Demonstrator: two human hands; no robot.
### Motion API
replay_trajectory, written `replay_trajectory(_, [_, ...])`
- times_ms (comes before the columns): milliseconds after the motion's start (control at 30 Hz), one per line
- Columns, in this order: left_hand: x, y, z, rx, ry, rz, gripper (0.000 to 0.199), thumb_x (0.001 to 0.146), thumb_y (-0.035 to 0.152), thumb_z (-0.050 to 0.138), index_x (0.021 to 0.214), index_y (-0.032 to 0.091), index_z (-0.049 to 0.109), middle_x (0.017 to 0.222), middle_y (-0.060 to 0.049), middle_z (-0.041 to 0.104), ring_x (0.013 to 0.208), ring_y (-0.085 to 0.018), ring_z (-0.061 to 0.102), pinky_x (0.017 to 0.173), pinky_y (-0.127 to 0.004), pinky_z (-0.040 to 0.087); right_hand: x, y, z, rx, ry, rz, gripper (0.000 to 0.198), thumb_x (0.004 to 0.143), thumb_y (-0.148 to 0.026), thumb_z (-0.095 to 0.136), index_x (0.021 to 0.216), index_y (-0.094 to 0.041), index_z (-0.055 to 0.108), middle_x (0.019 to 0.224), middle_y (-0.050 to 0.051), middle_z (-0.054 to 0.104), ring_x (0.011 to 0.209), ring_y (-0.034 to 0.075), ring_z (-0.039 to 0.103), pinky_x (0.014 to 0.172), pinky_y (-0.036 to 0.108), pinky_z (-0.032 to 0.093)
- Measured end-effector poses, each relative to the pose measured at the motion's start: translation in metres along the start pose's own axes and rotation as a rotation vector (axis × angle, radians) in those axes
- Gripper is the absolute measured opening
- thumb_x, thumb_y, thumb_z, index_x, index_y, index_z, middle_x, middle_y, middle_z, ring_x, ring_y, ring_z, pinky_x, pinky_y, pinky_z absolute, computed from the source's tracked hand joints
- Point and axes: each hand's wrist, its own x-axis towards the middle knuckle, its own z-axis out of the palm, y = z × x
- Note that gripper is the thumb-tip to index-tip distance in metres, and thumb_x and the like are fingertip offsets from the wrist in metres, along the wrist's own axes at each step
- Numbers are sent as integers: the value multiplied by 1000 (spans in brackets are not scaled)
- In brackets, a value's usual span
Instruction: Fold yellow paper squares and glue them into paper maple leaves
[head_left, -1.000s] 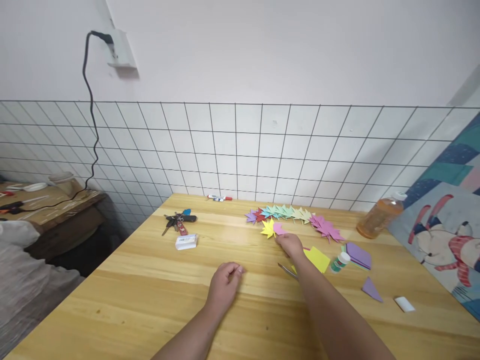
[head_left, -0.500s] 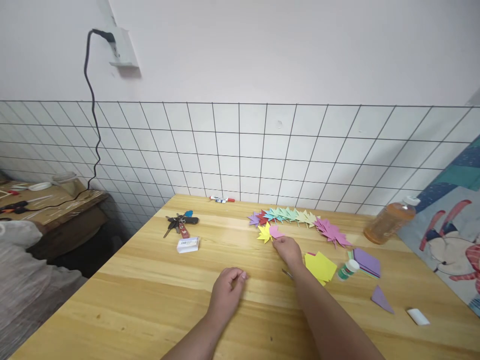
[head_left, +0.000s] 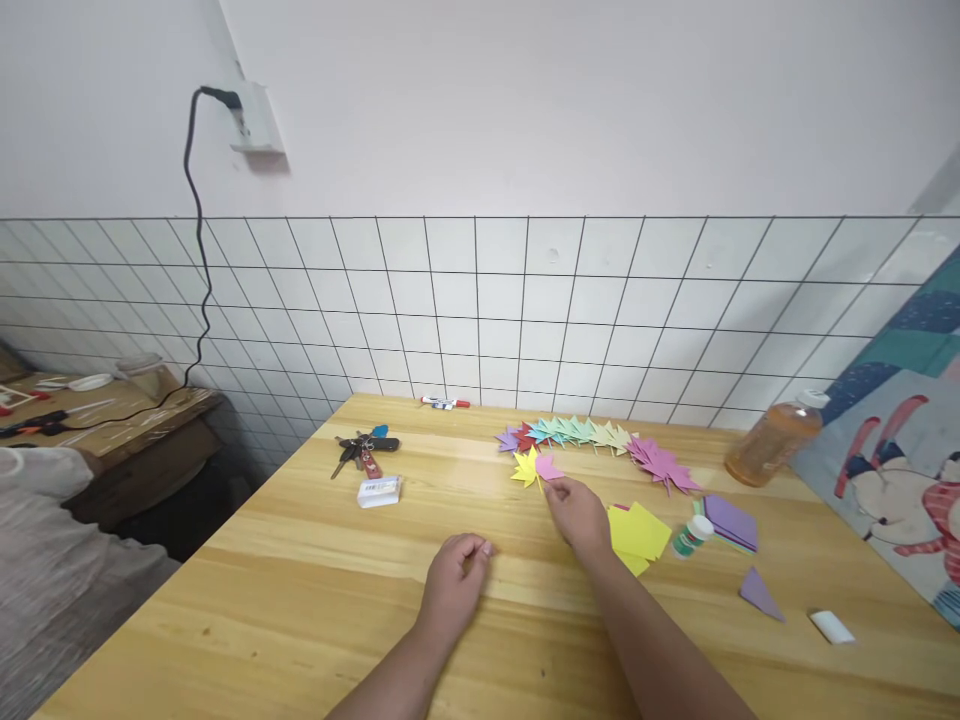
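My right hand (head_left: 577, 512) is closed with its fingertips at the lower edge of a pink folded-paper leaf (head_left: 550, 467), which lies on the table. Touching that leaf on its left is a yellow paper leaf (head_left: 527, 466) with pointed tips. My left hand (head_left: 456, 580) rests on the wood, fingers loosely curled, with nothing seen in it. Behind the two leaves runs a curved row of folded paper leaves (head_left: 577, 431) in purple, red, blue, green, cream and pink. Yellow paper sheets (head_left: 637, 532) lie right of my right wrist, partly covered by it.
A glue bottle (head_left: 692, 536), purple paper stack (head_left: 729, 522), purple triangle (head_left: 760, 594) and white eraser (head_left: 832, 627) lie at right. An amber bottle (head_left: 776, 440) stands behind. Keys (head_left: 366, 446), a small box (head_left: 379, 491) and a marker (head_left: 445, 403) are leftward. Another person's sleeve (head_left: 67, 580) shows at left.
The view has shifted slightly. My right hand stays at the pink leaf, its wrist turned a little and now covering the small metal piece seen beside it before. My left hand has not moved.
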Motion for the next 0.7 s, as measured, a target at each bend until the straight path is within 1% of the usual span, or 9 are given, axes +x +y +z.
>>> replay_trajectory(67, [0,0,0,-3,5,6,30,84,38,44,71,18,62,74,-6,65,76,-20,58,71,-30,42,-25,9,-7,3,28,-85,27,83,-40,42,88,-26,65,93,1,67,88,18,61,74,28,42])
replay_trajectory(133, [0,0,0,-1,7,9,30,84,38,44,71,18,62,73,-6,64,75,-20,58,70,-30,42,-50,28,-14,-35,71,-241,28,85,-39,40,92,-24,63,92,3,66,87,18,61,77,29,43])
replay_trajectory(200, [-1,1,0,0,4,10,30,84,38,44,70,18,62,73,-5,64,75,-20,58,70,-30,42,-67,55,-22,-110,110,-283,32,86,-41,38,98,-24,62,97,4,65,89,19,61,76,30,45])
replay_trajectory(300, [-1,1,1,-5,-5,17,31,84,39,45,68,18,62,72,-5,64,75,-20,58,70,-29,42,-74,90,-36,-237,154,-210,37,85,-40,38,109,-21,59,110,7,62,99,22,58,83,33,44])
replay_trajectory(367, [-2,1,2,-10,-4,21,30,84,38,45,69,18,62,73,-5,65,76,-20,58,70,-29,43,-69,103,-43,-299,141,-117,42,85,-38,36,119,-18,53,119,8,59,106,23,56,86,34,44])
replay_trajectory(467, [-2,-1,3,-13,10,24,30,83,39,45,71,18,63,73,-4,65,76,-19,58,70,-28,43,-57,105,-48,-370,86,-23,49,85,-36,35,130,-18,43,129,8,52,113,24,52,87,35,44])
replay_trajectory(533, [-2,-3,3,-14,16,19,31,83,40,45,70,18,62,73,-4,65,75,-19,59,70,-28,44,-51,102,-48,-408,67,25,50,85,-34,34,132,-17,41,128,10,53,111,25,53,86,36,44])
replay_trajectory(600, [-3,-4,3,-15,14,12,32,84,41,45,71,18,62,72,-4,65,75,-19,59,70,-27,44,-49,101,-46,-439,62,28,47,86,-33,33,129,-16,45,124,12,56,109,25,55,85,36,44])
replay_trajectory(700, [-4,-6,3,-4,10,14,33,84,42,44,71,18,62,72,-4,64,74,-19,58,69,-27,43,-52,101,-45,-464,85,-28,40,88,-29,31,118,-19,55,119,8,60,104,22,57,83,32,44])
